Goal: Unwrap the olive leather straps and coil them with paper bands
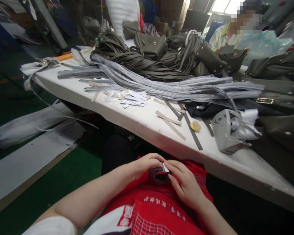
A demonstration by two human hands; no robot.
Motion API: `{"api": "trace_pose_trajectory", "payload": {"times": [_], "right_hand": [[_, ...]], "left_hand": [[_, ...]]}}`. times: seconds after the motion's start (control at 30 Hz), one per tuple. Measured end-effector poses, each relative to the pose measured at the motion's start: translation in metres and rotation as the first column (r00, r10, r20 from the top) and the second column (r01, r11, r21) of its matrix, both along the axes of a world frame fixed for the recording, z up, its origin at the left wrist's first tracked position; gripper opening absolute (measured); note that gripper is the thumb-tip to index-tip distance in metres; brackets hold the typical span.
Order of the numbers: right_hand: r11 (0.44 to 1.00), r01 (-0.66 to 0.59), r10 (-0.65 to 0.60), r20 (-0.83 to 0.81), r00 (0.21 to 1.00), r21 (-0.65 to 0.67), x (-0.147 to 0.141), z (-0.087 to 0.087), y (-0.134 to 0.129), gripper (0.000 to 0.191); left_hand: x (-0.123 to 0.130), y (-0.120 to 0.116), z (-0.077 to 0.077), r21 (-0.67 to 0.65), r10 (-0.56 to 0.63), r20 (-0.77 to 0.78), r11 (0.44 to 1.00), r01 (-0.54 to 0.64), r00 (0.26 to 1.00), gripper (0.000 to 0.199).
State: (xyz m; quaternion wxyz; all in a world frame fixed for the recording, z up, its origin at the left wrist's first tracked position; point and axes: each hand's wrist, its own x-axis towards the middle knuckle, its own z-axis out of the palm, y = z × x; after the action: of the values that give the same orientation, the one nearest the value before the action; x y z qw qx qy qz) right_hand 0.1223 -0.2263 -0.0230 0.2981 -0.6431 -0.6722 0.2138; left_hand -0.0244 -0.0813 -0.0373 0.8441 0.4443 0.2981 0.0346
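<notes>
A dark strap wound into a coil [157,177] is held in front of the red apron. My left hand [150,162] is closed around the coil's upper left side. A short white strip [165,167] sits against the top right of the coil. My right hand [184,182] has its fingers bent over that strip and the coil's right edge, pressing there. The fingertips of both hands meet near the strip. Part of the coil and the strip's other end are hidden by the fingers.
Ahead stands a white table [147,127] with a pile of white strips [136,98], a yellow tape roll [195,126] and a grey tape dispenser [226,130]. Behind lie long wrapped straps [161,88] and dark bags [152,45]. A person [227,36] is across the table.
</notes>
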Motion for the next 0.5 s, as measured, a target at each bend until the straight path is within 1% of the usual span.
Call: {"api": "trace_pose_trajectory", "payload": {"times": [0.03,0.13,0.17,0.2,0.23,0.27,0.3,0.33,0.37,0.4,0.43,0.47,0.5], "right_hand": [[1.0,0.013,-0.013,0.008,1.0,0.017,0.0,0.002,-0.002,0.043],[0.997,0.049,-0.05,0.018,0.999,0.065,0.011,0.009,-0.005,0.04],[0.99,0.1,-0.104,0.035,0.994,0.096,0.02,0.014,-0.005,0.038],[0.972,0.187,-0.198,0.06,0.978,0.145,0.034,0.019,-0.005,0.034],[0.928,0.305,-0.329,0.087,0.94,0.214,0.053,0.024,-0.006,0.03],[0.846,0.44,-0.489,0.107,0.866,0.303,0.075,0.031,-0.009,0.028],[0.728,0.56,-0.644,0.115,0.756,0.396,0.101,0.038,-0.015,0.027],[0.599,0.644,-0.768,0.115,0.63,0.477,0.129,0.045,-0.021,0.028],[0.475,0.693,-0.859,0.114,0.5,0.542,0.156,0.052,-0.029,0.032],[0.406,0.722,-0.904,0.132,0.406,0.561,0.181,0.057,-0.035,0.036],[0.4,0.759,-0.915,0.173,0.365,0.513,0.202,0.061,-0.038,0.038],[0.421,0.797,-0.907,0.195,0.373,0.433,0.218,0.062,-0.035,0.038],[0.455,0.806,-0.89,0.202,0.408,0.377,0.228,0.06,-0.022,0.037]], "left_hand": [[0.005,0.0,0.003,0.0,0.021,-0.003,1.0,-0.021,1.0,0.041],[0.016,-0.003,0.005,0.081,0.009,-0.008,0.997,-0.008,1.0,0.042],[0.018,-0.005,0.004,0.103,0.007,0.0,0.995,-0.007,1.0,0.044],[0.019,-0.006,0.001,0.115,0.011,0.012,0.993,-0.012,1.0,0.046],[0.02,-0.007,-0.004,0.122,0.018,0.025,0.992,-0.021,1.0,0.049],[0.022,-0.007,-0.009,0.126,0.022,0.042,0.992,-0.027,0.999,0.052],[0.023,-0.008,-0.015,0.123,0.021,0.066,0.992,-0.029,0.998,0.055],[0.025,-0.009,-0.021,0.114,0.014,0.093,0.993,-0.025,0.996,0.057],[0.028,-0.01,-0.027,0.102,0.005,0.12,0.995,-0.017,0.993,0.059],[0.031,-0.011,-0.031,0.093,0.0,0.142,0.996,-0.013,0.99,0.06],[0.034,-0.012,-0.035,0.095,-0.005,0.157,0.995,-0.011,0.988,0.06],[0.035,-0.013,-0.036,0.11,-0.013,0.171,0.994,-0.006,0.985,0.06],[0.034,-0.013,-0.036,0.134,-0.022,0.195,0.991,-0.004,0.981,0.058]]}}
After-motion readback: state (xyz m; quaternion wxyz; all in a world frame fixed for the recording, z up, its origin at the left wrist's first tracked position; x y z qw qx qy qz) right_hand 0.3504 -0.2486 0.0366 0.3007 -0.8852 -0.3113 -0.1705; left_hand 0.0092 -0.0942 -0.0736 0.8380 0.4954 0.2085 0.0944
